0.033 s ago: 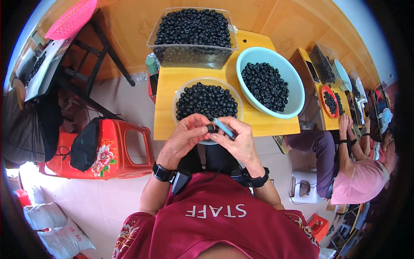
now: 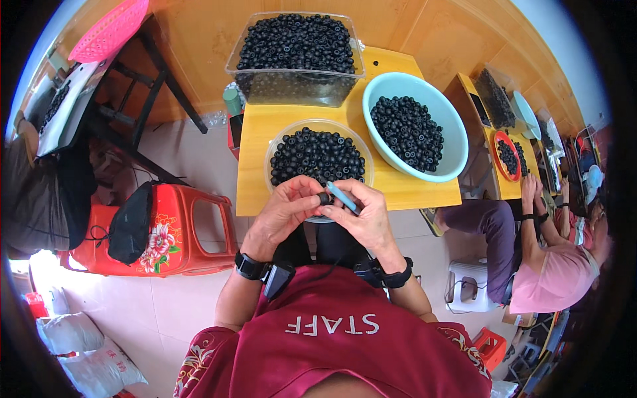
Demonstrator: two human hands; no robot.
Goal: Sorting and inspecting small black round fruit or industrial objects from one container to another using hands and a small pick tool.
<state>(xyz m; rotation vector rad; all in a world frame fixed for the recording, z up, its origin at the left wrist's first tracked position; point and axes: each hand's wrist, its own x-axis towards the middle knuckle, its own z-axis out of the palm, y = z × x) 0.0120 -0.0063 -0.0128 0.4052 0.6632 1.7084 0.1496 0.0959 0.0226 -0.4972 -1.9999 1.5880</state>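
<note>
While L hand (image 2: 284, 211) pinches small blk bead (image 2: 324, 198), R hand (image 2: 369, 217), half-curled, grips blue pen-like tool (image 2: 341, 197).

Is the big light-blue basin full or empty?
Neither, it's partly full: small black hollow pieces heap inside the light-blue basin, but bare wall shows above them.

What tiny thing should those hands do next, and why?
Perhaps the right hand should angle the blue tool toward the small black piece, because the left hand pinches that piece and the tool is held close beside it.
</note>
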